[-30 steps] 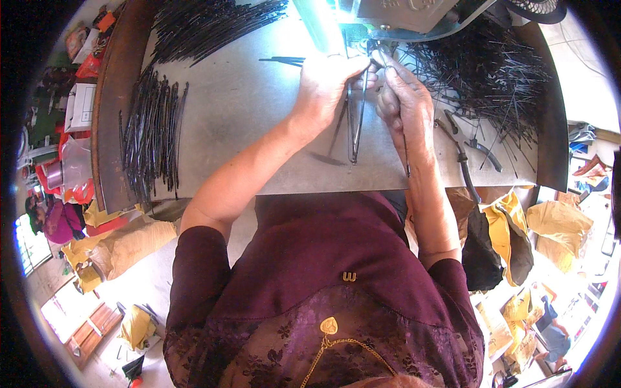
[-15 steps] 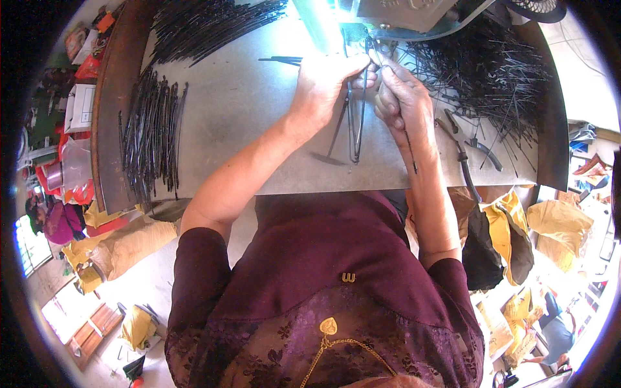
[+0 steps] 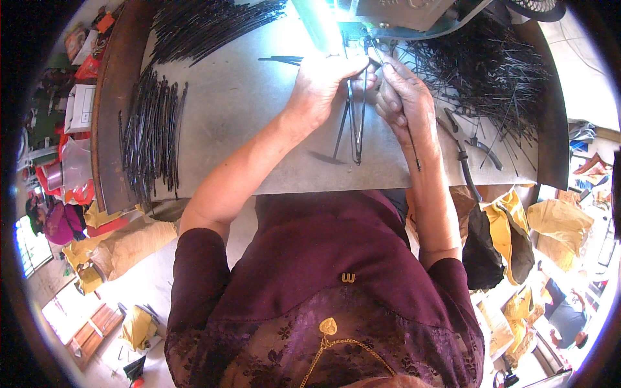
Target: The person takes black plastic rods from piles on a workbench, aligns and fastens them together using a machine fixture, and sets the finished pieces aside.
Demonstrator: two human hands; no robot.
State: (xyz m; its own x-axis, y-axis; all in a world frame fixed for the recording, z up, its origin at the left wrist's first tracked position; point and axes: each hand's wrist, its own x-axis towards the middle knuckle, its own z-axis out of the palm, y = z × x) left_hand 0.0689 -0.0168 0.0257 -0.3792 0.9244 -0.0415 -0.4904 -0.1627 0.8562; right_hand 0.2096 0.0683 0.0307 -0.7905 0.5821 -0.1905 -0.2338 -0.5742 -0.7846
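At the far middle of the metal table [image 3: 259,149], both my hands work close together under a bright lamp. My left hand [image 3: 320,81] is closed, thumb and forefinger pinched on a long narrow black wire frame [image 3: 353,132] that points toward me. The frame's far end runs up to a green machine part [image 3: 356,31]. My right hand [image 3: 407,94] is closed round a thin dark rod [image 3: 414,149]; its near end sticks out below the palm over my wrist. The rod's far end lies near the machine part, but glare and fingers hide whether they touch.
Black rods [image 3: 152,136] lie in a bundle at the left, with another bundle [image 3: 207,26] behind. A tangled heap of thin rods [image 3: 485,71] fills the far right. Pliers [image 3: 464,158] lie beside my right forearm. The lamp tube [image 3: 317,26] hangs above my left hand.
My right hand has shifted slightly, and its rod's near end has moved a little to the right and nearer my wrist. My left hand stays almost still.
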